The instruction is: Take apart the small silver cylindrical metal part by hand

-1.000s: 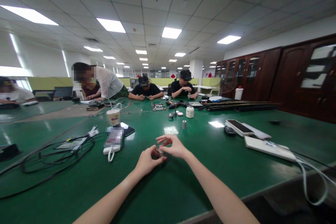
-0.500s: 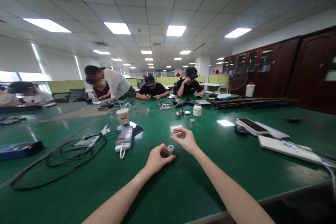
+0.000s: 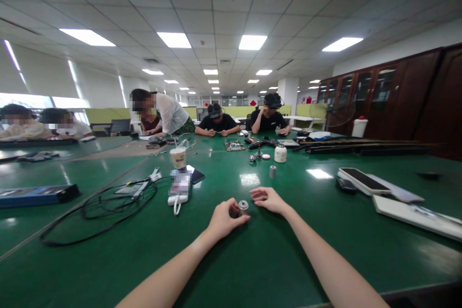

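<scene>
A small silver metal cylinder (image 3: pixel 243 208) with a round hole in its top stands upright on the green table. My left hand (image 3: pixel 224 219) grips it from the left, the thumb at the near side and the fingers behind. Just right of the cylinder is my right hand (image 3: pixel 270 200), low over the table, its fingers apart and pointing left, holding nothing. Farther back stands a second small metal cylinder (image 3: pixel 273 172), and beyond it a white jar (image 3: pixel 280 154).
To the left lie a white power bank (image 3: pixel 178 198), a cup (image 3: pixel 178 158) and a looped black cable (image 3: pixel 97 243). At right are a phone (image 3: pixel 364 181) and a long white device (image 3: pixel 415 214). A circuit board (image 3: pixel 234 145) lies far back, near seated people.
My right hand has come down toward the table beside the cylinder. My left hand keeps its hold. The whole view has turned slightly left.
</scene>
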{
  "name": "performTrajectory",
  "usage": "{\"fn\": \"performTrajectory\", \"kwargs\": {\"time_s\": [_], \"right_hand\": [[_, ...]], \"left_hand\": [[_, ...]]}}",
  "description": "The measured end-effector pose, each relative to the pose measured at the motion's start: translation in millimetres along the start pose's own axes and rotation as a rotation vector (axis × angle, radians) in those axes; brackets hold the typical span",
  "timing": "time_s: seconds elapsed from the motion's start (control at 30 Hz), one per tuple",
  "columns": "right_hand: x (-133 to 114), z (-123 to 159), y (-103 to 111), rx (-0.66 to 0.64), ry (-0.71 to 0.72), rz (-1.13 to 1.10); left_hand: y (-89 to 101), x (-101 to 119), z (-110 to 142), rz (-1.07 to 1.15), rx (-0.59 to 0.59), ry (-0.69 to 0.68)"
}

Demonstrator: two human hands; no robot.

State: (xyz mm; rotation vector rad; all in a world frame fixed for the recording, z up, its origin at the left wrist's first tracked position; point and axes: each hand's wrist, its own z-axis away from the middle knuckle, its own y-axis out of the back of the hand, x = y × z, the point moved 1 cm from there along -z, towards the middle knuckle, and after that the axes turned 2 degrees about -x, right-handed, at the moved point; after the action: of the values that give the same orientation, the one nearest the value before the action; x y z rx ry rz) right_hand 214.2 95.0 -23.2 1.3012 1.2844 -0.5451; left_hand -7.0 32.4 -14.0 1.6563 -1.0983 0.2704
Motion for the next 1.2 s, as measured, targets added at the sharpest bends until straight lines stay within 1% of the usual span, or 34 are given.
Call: {"fn": "performTrajectory", "kwargs": {"time_s": [0.1, 0.2, 0.3, 0.4, 0.5, 0.6, 0.83, 0.97, 1.07, 1.13, 1.2], "right_hand": [[-16, 0, -2, 0.068, 0.064, -0.024], [-40, 2, -13, 0.124, 0.162, -0.077], [-61, 8, -29, 0.108, 0.219, -0.111], [-71, 14, -42, 0.075, 0.232, -0.103], [-73, 16, -47, 0.079, 0.233, -0.089], [-74, 17, -46, 0.096, 0.230, -0.076], [-73, 17, -43, 0.091, 0.227, -0.046], [-70, 12, -32, 0.184, 0.211, -0.027], [-70, 10, -24, 0.239, 0.227, -0.033], [-70, 11, -24, 0.212, 0.251, -0.044], [-72, 14, -29, 0.139, 0.267, -0.049]], "left_hand": [[-1.2, -2, -1, -0.011, 0.004, 0.001], [-2.4, -4, -2, -0.011, 0.007, -0.003], [-2.8, -4, -3, -0.008, 0.000, -0.012], [-2.3, -4, -3, -0.009, -0.009, -0.020], [-1.7, -4, -3, -0.012, -0.016, -0.025], [-1.7, -4, -2, -0.014, -0.018, -0.029], [-1.7, -4, -2, -0.017, -0.008, -0.025], [-1.0, -3, -2, -0.018, -0.002, -0.019], [-0.4, -2, -1, -0.016, 0.000, -0.014], [-0.3, -1, -1, -0.015, -0.003, -0.014], [-0.8, -2, -1, -0.017, -0.004, -0.013]]}}
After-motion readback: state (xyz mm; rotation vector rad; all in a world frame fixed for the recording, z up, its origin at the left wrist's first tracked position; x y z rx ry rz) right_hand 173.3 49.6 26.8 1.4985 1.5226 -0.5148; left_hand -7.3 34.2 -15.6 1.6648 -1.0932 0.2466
